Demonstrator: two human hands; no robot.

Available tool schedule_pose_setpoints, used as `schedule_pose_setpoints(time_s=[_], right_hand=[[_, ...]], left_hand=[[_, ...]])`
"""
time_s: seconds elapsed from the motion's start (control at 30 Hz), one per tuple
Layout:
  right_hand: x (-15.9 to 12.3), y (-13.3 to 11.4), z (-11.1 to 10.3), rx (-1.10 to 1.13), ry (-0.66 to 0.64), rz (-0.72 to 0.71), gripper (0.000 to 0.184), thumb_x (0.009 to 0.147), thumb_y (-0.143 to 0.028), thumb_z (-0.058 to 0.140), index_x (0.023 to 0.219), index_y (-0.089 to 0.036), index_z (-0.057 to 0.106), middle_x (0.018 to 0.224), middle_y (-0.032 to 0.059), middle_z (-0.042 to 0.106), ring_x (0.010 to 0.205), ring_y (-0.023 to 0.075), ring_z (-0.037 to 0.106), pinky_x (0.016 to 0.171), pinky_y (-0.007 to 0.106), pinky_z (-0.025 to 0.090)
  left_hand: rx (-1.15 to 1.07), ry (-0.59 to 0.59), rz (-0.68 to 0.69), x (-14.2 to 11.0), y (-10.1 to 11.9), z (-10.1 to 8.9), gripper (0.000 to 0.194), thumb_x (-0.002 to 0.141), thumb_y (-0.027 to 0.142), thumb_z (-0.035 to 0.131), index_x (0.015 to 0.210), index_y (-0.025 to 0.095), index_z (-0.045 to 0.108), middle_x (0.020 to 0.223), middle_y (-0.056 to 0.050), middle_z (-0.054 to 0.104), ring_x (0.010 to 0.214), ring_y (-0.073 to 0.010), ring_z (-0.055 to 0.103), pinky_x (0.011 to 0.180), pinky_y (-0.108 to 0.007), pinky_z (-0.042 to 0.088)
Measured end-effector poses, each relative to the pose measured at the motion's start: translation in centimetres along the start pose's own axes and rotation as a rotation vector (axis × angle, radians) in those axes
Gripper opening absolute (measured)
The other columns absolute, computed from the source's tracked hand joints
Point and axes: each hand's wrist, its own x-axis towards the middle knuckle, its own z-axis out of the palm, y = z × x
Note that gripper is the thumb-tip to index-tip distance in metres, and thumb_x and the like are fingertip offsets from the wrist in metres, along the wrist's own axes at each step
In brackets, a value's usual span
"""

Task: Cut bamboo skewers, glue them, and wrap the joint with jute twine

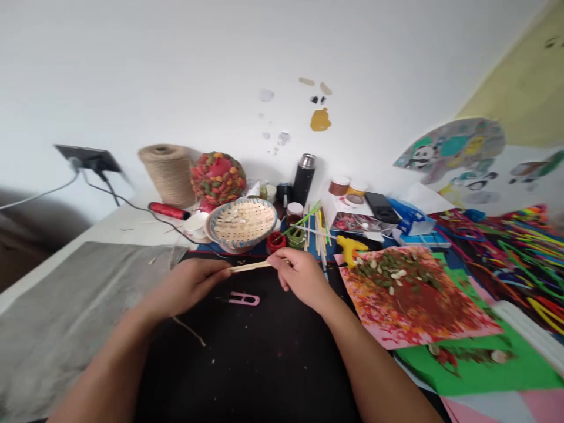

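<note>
Pale thin wooden sticks point(251, 267) lie level above the black mat point(264, 364). One end is pinched by my left hand point(194, 282), the other by my right hand point(302, 273); their exact number cannot be made out. Pink thread snips point(244, 299) rest on the mat just below the sticks. A piece of twine point(190, 332) trails out from beneath my left wrist. Beyond my hands stands a woven basket point(241, 222) with a blue-trimmed rim and pale bits inside.
At the back are a twine spool point(167, 176), a decorated ball point(218, 179), a black thermos point(304, 179) and paint jars point(277, 242). To the right lie a yellow glue gun point(351, 249), a painted sheet point(423, 305) and pipe cleaners point(520, 252). Grey cloth point(79, 311) covers the left side.
</note>
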Motion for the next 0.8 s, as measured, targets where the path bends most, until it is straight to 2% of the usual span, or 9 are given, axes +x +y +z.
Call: schedule_pose_setpoints(time_s=[0.07, 0.17, 0.27, 0.4, 0.57, 0.63, 0.8], right_hand=[[0.1, 0.0, -0.1, 0.003, 0.02, 0.004, 0.03, 0.104, -0.043, 0.059, 0.088, -0.021, 0.072, 0.047, -0.0071, 0.054, 0.044, 0.0129, 0.053, 0.053, 0.025, 0.039], [0.2, 0.0, -0.3, 0.053, 0.047, 0.023, 0.032, 0.103, -0.048, 0.06, 0.089, -0.021, 0.072, 0.046, -0.0062, 0.056, 0.044, 0.0139, 0.053, 0.054, 0.026, 0.041], [0.3, -0.1, -0.4, 0.163, 0.079, 0.038, 0.037, 0.1, -0.055, 0.062, 0.086, -0.022, 0.07, 0.045, -0.0066, 0.053, 0.042, 0.0137, 0.051, 0.049, 0.025, 0.039], [0.4, -0.2, -0.6, 0.318, 0.131, 0.065, 0.043, 0.093, -0.063, 0.07, 0.086, -0.02, 0.069, 0.047, -0.008, 0.048, 0.04, 0.0129, 0.05, 0.042, 0.024, 0.033], [0.5, -0.2, -0.5, 0.434, 0.167, 0.085, 0.05, 0.087, -0.068, 0.075, 0.088, -0.018, 0.069, 0.048, -0.008, 0.046, 0.04, 0.0119, 0.048, 0.038, 0.022, 0.03], [0.5, -0.1, -0.4, 0.459, 0.176, 0.095, 0.051, 0.086, -0.069, 0.077, 0.087, -0.018, 0.068, 0.048, -0.008, 0.045, 0.04, 0.0119, 0.047, 0.038, 0.021, 0.029], [0.5, -0.2, -0.1, 0.458, 0.184, 0.147, 0.054, 0.079, -0.071, 0.082, 0.078, -0.02, 0.064, 0.047, -0.0069, 0.045, 0.041, 0.0125, 0.046, 0.038, 0.022, 0.029]], left_hand=[[0.08, -0.028, -0.028, 0.0, -0.4, 0.0, 0.039, 0.099, 0.054, 0.057, 0.097, 0.025, 0.084, 0.09, -0.005, 0.082, 0.08, -0.0238, 0.072, 0.076, -0.028, 0.052], [0.114, 0.078, -0.148, 0.0, -1.0, -0.3, 0.039, 0.092, 0.058, 0.068, 0.105, 0.024, 0.083, 0.096, -0.007, 0.083, 0.084, -0.0263, 0.073, 0.075, -0.03, 0.051], [-0.1, 0.191, -0.175, -0.1, -1.3, -0.6, 0.042, 0.085, 0.056, 0.078, 0.11, 0.022, 0.082, 0.092, -0.007, 0.082, 0.081, -0.0248, 0.073, 0.073, -0.031, 0.052], [-0.558, 0.258, -0.144, -0.4, -1.0, -0.9, 0.047, 0.08, 0.048, 0.087, 0.115, 0.018, 0.077, 0.073, -0.002, 0.074, 0.061, -0.0161, 0.065, 0.06, -0.026, 0.051], [-0.999, 0.383, -0.099, -0.3, -0.3, -0.5, 0.045, 0.071, 0.041, 0.096, 0.101, 0.014, 0.078, 0.074, -0.005, 0.076, 0.061, -0.0155, 0.069, 0.055, -0.023, 0.051], [-1.056, 0.385, -0.071, -0.1, -0.1, -0.1, 0.043, 0.073, 0.044, 0.095, 0.097, 0.011, 0.08, 0.075, -0.008, 0.077, 0.062, -0.0158, 0.069, 0.055, -0.024, 0.052], [-1.013, 0.396, -0.043, 0.2, 0.5, 0.7, 0.044, 0.078, 0.049, 0.09, 0.097, 0.01, 0.08, 0.073, -0.008, 0.076, 0.06, -0.0158, 0.068, 0.054, -0.025, 0.051]])
